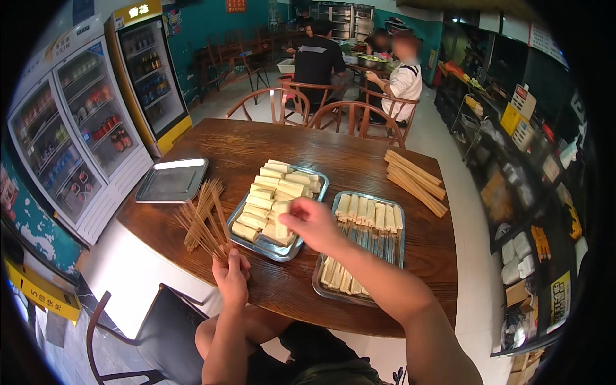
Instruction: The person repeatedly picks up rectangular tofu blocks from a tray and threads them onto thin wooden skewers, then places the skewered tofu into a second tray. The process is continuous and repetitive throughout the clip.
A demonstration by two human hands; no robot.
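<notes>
Wooden desk point(256, 144), far edge beyond both grips. Right arm angles leftward, right grip point(314, 224) pinched on pale roll point(282, 221). Left grip point(232, 276), near desk's front edge, clamped on sticks point(206, 239). Under right grip, tray point(280, 255) holds heaped rolls point(258, 202); right of it, narrow gap, second tray point(402, 253), rolls in rows.

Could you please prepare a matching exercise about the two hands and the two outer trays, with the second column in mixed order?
Column one
1. Left hand
2. Right hand
3. Leftmost tray
4. Rightmost tray

Column two
A. Bears two rows of rolls
B. Holds a bunch of thin brown sticks
C. Shows its bare metal bottom
D. Holds one pale roll

Right pairs: 1-B, 2-D, 3-C, 4-A
</notes>
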